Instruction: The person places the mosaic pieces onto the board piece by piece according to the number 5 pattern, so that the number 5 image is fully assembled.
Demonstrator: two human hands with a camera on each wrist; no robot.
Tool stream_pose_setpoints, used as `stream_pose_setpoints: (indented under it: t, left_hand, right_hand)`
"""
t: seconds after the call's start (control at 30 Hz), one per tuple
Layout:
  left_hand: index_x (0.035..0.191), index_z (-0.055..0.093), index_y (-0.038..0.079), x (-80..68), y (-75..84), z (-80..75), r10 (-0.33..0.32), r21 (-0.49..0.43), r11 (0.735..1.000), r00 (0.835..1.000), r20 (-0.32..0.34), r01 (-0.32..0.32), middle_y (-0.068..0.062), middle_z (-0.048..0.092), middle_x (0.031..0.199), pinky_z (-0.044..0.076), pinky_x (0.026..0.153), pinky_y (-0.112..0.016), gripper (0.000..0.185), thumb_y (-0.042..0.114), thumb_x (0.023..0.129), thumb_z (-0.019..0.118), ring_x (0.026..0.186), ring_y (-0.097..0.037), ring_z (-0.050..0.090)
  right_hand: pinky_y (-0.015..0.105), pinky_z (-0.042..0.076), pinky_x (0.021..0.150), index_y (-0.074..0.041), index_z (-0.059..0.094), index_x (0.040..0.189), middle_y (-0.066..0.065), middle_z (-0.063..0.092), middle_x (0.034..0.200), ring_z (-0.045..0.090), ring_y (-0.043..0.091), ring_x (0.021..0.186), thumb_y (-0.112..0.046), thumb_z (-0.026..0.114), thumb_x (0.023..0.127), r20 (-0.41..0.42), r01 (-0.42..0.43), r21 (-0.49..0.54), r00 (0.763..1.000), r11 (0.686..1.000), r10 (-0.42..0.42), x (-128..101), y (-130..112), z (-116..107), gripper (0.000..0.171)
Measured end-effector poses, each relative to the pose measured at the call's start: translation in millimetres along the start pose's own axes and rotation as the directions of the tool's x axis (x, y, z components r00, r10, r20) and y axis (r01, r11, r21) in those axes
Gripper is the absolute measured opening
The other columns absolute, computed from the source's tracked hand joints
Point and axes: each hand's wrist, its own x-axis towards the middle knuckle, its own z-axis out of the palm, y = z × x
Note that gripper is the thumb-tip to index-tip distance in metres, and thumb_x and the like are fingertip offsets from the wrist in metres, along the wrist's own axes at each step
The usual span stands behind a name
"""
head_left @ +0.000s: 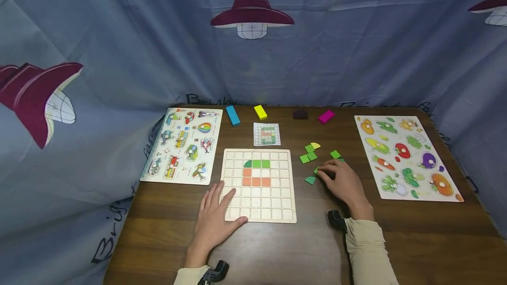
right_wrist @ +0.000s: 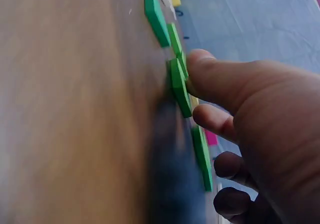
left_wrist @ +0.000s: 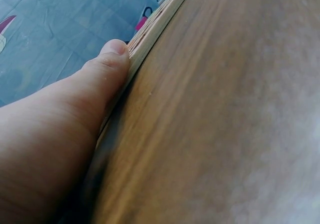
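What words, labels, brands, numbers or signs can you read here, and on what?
"Brig": blue curtain, lower left, running sideways.
"Brigh": curtain, just behind the table; its ending is unclear.
More curtain lettering, far right: partly hidden, unreadable.
Left picture board, right picture board, pattern card: any print is too small to read.

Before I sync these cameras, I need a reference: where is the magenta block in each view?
Head: magenta block right of centre, just above mid-height.
Left wrist: magenta block near the top, slightly left of centre.
Right wrist: magenta block right of centre, below mid-height.
Shared landmark: blue lamp-print curtain.
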Motion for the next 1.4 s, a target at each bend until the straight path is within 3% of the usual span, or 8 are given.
stream_pose_setpoints:
  t: [0.17,0.4,0.67,0.83,1.1,1.4]
  left_hand:
    - [0.154,0.046,0.030,0.6,0.1,0.1,-0.008,0.000,1.000,1.000,0.010,0.008,-0.006,0.019,0.171,0.015,0.127,-0.055,0.092,0.081,0.079,0.063,0.158,-0.032,0.017]
    - [0.152,0.048,0.030,0.1,-0.3,2.2,0.001,0.006,1.000,1.000,-0.009,-0.001,-0.005,0.022,0.171,0.017,0.127,-0.055,0.091,0.081,0.079,0.063,0.158,-0.032,0.019]
    - [0.155,0.044,0.033,1.3,-0.6,2.3,-0.029,0.005,1.000,0.999,0.040,0.029,-0.002,0.015,0.173,0.010,0.128,-0.051,0.093,0.084,0.079,0.060,0.160,-0.028,0.012]
    - [0.154,0.045,0.032,0.6,-0.9,2.1,-0.023,0.010,1.000,0.999,0.035,0.023,-0.002,0.017,0.172,0.012,0.128,-0.052,0.093,0.085,0.079,0.059,0.159,-0.029,0.013]
    - [0.154,0.044,0.032,0.1,-2.0,4.9,-0.014,0.011,1.000,1.000,0.016,0.014,-0.003,0.016,0.172,0.012,0.128,-0.052,0.092,0.084,0.080,0.059,0.159,-0.029,0.014]
    - [0.152,0.048,0.029,-0.8,-0.6,4.5,0.007,0.013,1.000,1.000,-0.022,-0.007,-0.007,0.022,0.170,0.016,0.127,-0.055,0.091,0.081,0.078,0.064,0.157,-0.033,0.020]
  right_hand:
    - [0.060,0.051,0.095,-0.012,0.077,0.110,0.012,0.069,0.118,0.062,0.038,0.114,-0.030,0.079,0.089,0.006,-0.039,0.010,0.999,0.999,0.039,-11,10,-1,0.027]
    - [0.059,0.052,0.094,-0.010,0.073,0.115,0.012,0.069,0.119,0.065,0.038,0.112,-0.020,0.078,0.090,-0.057,-0.030,0.079,0.998,0.996,0.034,-24,16,3,0.027]
    - [0.045,0.053,0.074,-0.008,0.073,0.116,0.014,0.070,0.115,0.065,0.027,0.089,-0.013,0.078,0.090,-0.116,0.000,0.084,0.993,0.996,0.010,-30,16,5,0.027]
    - [0.050,0.056,0.079,-0.007,0.073,0.115,0.013,0.070,0.115,0.068,0.030,0.097,-0.010,0.079,0.089,-0.158,0.023,0.106,0.987,0.994,-0.006,-26,13,7,0.026]
    - [0.055,0.056,0.094,-0.009,0.075,0.111,0.011,0.071,0.116,0.068,0.033,0.110,-0.014,0.079,0.090,-0.113,0.086,0.146,0.991,0.986,-0.070,0,-28,11,0.022]
    - [0.047,0.058,0.089,-0.015,0.075,0.112,0.006,0.069,0.120,0.068,0.028,0.107,-0.019,0.075,0.093,0.060,0.131,0.165,0.988,0.978,-0.143,30,-81,32,0.019]
